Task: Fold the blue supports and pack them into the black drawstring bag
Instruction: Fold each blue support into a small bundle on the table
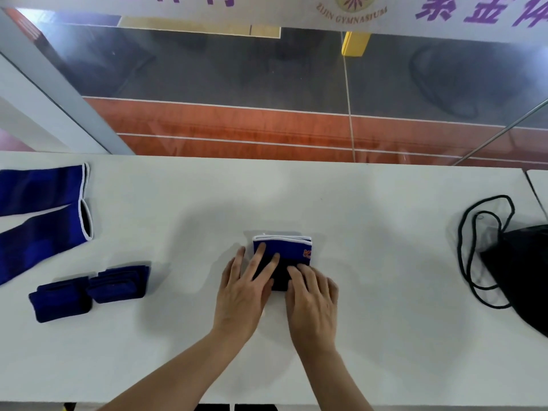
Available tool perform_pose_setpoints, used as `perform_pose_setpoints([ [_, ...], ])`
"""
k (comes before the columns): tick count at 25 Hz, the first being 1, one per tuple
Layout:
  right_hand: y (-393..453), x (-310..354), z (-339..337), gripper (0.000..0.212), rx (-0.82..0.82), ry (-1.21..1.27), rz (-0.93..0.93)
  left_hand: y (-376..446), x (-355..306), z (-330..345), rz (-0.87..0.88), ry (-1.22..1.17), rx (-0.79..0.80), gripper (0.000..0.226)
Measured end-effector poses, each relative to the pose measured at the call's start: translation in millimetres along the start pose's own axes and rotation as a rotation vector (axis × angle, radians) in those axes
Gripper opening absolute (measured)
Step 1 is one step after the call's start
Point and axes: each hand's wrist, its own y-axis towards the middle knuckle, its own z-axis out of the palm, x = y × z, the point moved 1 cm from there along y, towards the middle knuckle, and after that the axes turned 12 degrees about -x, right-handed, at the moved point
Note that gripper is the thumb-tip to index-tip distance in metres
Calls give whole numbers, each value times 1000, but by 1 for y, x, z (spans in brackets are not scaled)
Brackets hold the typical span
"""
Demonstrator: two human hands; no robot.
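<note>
Both hands flat on a folded blue support, mid-worktop.

Far left on the white worktop (355,197) I see two unfolded blue supports (38,215) with white-trimmed ends, and nearer me two small folded blue pieces (89,292) side by side. At centre my left hand (241,295) and right hand (312,301) press a folded blue support (284,253) with straight fingers, covering its near half; its white edge and orange logo show beyond. Well apart at the right edge lies the black drawstring bag (516,271), its cord (471,250) looped loosely toward centre.
</note>
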Motion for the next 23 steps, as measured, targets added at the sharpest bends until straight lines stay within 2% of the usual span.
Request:
perform_pose_setpoints([
  [7, 3, -4, 1, 55, 183, -80, 30, 18, -2, 9, 69, 97, 100, 58],
  [17, 76, -33, 27, 62, 204, -120, 63, 109, -21, 16, 62, 115, 180, 58],
  [23, 104, -30, 24, 63, 251, -112, 94, 135, -21, 5, 69, 20, 293, 56],
])
